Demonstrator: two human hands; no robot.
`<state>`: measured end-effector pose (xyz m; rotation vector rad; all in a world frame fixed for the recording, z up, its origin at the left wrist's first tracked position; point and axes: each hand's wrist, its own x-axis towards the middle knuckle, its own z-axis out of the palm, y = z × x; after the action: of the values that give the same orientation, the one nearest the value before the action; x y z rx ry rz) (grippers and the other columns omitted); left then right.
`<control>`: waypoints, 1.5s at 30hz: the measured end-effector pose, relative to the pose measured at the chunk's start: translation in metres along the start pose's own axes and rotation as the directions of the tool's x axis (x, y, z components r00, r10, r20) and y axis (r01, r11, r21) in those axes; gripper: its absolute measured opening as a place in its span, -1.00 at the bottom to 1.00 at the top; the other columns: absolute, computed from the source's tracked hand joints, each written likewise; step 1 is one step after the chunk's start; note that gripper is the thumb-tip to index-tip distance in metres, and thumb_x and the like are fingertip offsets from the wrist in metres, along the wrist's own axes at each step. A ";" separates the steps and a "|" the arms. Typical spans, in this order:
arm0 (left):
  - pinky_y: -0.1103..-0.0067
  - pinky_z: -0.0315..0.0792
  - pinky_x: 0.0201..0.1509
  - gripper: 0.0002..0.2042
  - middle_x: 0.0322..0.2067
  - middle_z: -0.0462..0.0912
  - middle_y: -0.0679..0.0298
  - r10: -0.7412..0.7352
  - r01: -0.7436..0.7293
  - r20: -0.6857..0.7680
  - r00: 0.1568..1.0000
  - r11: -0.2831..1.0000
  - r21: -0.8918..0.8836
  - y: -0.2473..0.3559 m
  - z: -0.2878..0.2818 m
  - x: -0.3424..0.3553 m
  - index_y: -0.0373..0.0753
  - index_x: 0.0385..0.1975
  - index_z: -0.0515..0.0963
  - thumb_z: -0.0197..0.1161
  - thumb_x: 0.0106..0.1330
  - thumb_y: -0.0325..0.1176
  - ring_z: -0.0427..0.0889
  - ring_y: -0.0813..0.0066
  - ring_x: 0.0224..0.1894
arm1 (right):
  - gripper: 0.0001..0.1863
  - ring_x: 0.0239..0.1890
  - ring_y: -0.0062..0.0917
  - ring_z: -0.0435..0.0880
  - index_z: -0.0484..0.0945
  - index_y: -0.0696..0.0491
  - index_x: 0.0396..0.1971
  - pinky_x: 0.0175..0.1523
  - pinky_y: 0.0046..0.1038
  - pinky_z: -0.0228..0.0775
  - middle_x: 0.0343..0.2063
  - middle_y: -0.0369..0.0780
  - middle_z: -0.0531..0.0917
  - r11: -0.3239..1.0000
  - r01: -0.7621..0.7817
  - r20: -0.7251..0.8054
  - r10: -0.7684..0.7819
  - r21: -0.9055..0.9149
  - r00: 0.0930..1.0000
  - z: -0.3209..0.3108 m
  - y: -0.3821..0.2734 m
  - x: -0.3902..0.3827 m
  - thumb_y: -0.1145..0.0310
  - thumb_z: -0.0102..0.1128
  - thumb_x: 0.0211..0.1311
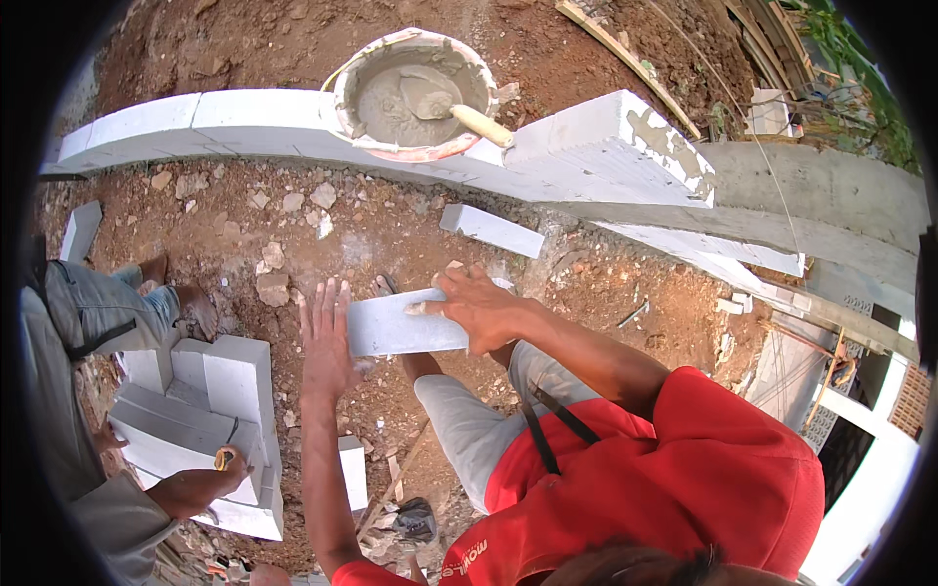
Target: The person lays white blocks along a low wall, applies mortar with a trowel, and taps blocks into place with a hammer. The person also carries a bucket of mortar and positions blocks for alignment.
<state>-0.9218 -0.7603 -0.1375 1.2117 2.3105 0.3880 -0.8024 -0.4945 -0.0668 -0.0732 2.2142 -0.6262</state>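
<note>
My right hand (462, 305) grips the right end of a long pale block (391, 326), thumb on its top face and fingers bent over the far side. My left hand (327, 342) is at the block's left end, fingers stretched out and pointing away from me, touching or very close to it. The block lies crosswise above my bare legs and the dirt ground (322, 244). Beyond it, a loose white block (489, 227) lies beside a low white block wall (254, 122). A bucket of grey mortar (376, 107) with a trowel (474, 122) in it rests on the wall.
At left, a co-worker (54, 322) in grey has a hand (220, 469) with a small tool at stacked blocks (234, 381). Concrete footing (821, 195) runs along the right. A plank (625, 63) lies behind the wall. Rubble is scattered over the dirt.
</note>
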 end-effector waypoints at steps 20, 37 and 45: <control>0.13 0.36 0.33 -0.01 0.08 0.62 0.01 0.608 -0.469 -0.203 0.768 0.749 0.469 0.388 -0.429 0.045 -0.23 0.29 0.50 0.55 -0.43 -0.23 0.57 -0.08 0.17 | 0.09 0.30 -0.04 0.43 0.47 -0.32 0.40 0.53 -0.02 0.14 0.34 -0.19 0.47 0.984 0.142 -0.888 -0.159 -0.107 0.431 -0.201 0.018 -0.434 0.61 0.41 -0.36; 0.20 0.34 0.49 0.06 0.31 0.51 0.03 0.726 -0.564 -0.321 0.608 0.680 0.469 0.482 -0.309 0.311 -0.05 0.41 0.44 0.59 -0.37 -0.06 0.48 0.00 0.36 | 0.08 0.32 -0.33 0.49 0.52 -0.21 0.32 0.50 -0.27 0.33 0.25 -0.27 0.55 0.997 0.028 -0.900 0.057 0.077 0.432 -0.239 0.261 -0.481 0.72 0.43 -0.47; 0.13 0.21 0.57 0.14 0.42 0.37 -0.11 0.591 -0.545 -0.133 0.795 0.794 0.268 0.481 -0.236 0.348 -0.06 0.44 0.39 0.62 -0.41 -0.01 0.34 -0.14 0.46 | 0.09 0.41 -0.22 0.41 0.48 -0.19 0.35 0.55 -0.26 0.25 0.33 -0.22 0.50 0.975 -0.045 -0.806 0.206 0.218 0.555 -0.199 0.308 -0.461 0.72 0.46 -0.44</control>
<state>-0.8897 -0.2070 0.1791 2.0867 2.1446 0.4992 -0.5938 -0.0265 0.2231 0.6042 3.0189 -0.8927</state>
